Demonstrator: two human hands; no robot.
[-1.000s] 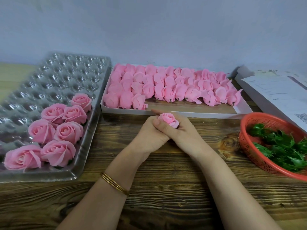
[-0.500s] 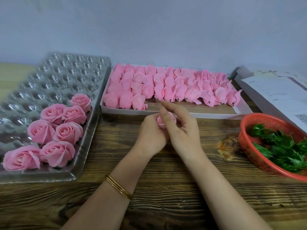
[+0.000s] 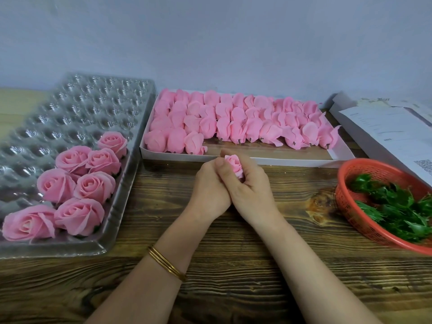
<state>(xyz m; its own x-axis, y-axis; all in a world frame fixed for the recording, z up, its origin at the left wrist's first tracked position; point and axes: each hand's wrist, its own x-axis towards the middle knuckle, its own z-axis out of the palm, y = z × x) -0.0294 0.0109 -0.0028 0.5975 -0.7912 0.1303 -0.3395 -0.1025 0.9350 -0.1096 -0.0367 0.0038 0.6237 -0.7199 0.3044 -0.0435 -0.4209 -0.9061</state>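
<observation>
A small pink rose head (image 3: 234, 165) sits between both hands at the middle of the wooden table. My left hand (image 3: 209, 190) and my right hand (image 3: 249, 188) are pressed together, fingers curled round the rose, its top petals showing above them. Behind the hands lies a white box (image 3: 304, 161) with several closed pink rose buds (image 3: 233, 122) in rows. On the left a clear plastic cell tray (image 3: 77, 106) holds several opened pink roses (image 3: 79, 181).
A red plastic basket (image 3: 350, 199) with green leaf pieces (image 3: 392, 206) stands at the right edge. White papers (image 3: 385, 129) lie at the back right. A grey wall runs behind the table. Bare wood (image 3: 233, 277) lies in front of the hands.
Half a second ago my right hand's fingers were raised and spread over the rose. Now they are curled round it again and both hands have lowered slightly.
</observation>
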